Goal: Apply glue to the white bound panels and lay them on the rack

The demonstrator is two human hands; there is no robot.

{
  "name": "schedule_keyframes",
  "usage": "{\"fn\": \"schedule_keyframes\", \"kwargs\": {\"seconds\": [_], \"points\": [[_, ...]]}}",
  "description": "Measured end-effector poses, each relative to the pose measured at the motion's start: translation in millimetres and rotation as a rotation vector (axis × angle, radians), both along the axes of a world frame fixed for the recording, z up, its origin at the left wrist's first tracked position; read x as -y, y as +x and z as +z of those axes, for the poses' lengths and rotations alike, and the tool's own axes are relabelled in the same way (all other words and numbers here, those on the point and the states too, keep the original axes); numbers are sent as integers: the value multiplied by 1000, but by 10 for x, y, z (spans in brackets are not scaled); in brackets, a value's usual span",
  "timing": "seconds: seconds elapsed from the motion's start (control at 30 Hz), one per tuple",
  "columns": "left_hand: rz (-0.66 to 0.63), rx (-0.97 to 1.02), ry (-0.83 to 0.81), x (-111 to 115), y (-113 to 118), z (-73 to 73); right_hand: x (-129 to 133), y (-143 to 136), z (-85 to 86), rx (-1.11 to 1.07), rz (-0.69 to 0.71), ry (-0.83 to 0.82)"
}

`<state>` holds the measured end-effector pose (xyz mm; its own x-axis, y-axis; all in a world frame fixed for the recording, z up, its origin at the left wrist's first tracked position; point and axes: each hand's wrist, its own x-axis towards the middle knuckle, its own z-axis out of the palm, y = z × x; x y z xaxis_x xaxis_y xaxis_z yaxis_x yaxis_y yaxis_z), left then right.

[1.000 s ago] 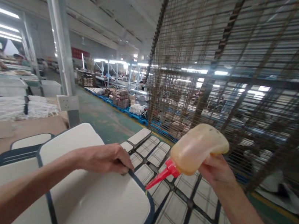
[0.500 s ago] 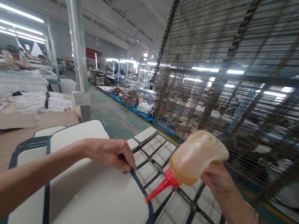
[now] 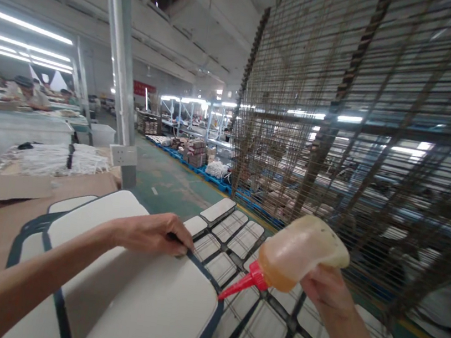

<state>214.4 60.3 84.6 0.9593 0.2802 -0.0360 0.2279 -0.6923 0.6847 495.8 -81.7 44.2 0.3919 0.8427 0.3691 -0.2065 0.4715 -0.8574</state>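
Note:
My left hand (image 3: 161, 234) is closed on the far edge of a white panel with dark blue edging (image 3: 156, 305), thumb and fingers pinching its border. More white panels (image 3: 96, 218) with the same edging lie under and behind it on the left. My right hand (image 3: 324, 286) grips a squeeze bottle (image 3: 301, 252), tilted down to the left, with amber liquid pooled toward its neck. The bottle's red nozzle (image 3: 241, 283) has its tip at the panel's right edging, seemingly touching it.
Rows of white, dark-edged panels (image 3: 257, 330) lie on a rack below. A tall wire mesh frame (image 3: 328, 94) rises at the right. A metal post with a socket box (image 3: 123, 156) stands left of centre. White strips (image 3: 53, 159) are heaped on the left; people sit farther back.
The nozzle tip has shifted slightly left and up along the panel's edging, and the bottle leans flatter. My left hand still pinches the edge, a little farther left in view.

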Motion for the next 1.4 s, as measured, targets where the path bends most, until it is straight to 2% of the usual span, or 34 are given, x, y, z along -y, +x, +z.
{"fn": "schedule_keyframes", "kwargs": {"seconds": [0.1,0.27,0.43,0.63,0.87,1.0,1.2,1.4], "points": [[25,49,11,-23,-29,-28,13,33,-93,25,-21,34],[105,17,49,-8,-49,-21,16,-6,-207,2,-162,121],[170,25,39,-53,-101,-131,15,-32,-334,-28,-170,138],[229,46,29,-111,-137,-198,-69,-76,-274,-79,-236,202],[282,29,37,-128,-193,-266,-54,-167,-297,-87,-210,166],[296,23,-4,-157,-202,-307,-55,-187,-348,-86,-244,169],[349,94,-59,-225,-211,-386,-34,-214,-403,-68,-204,116],[407,136,-251,-250,-211,-416,-28,-201,-493,-82,-204,93]]}}
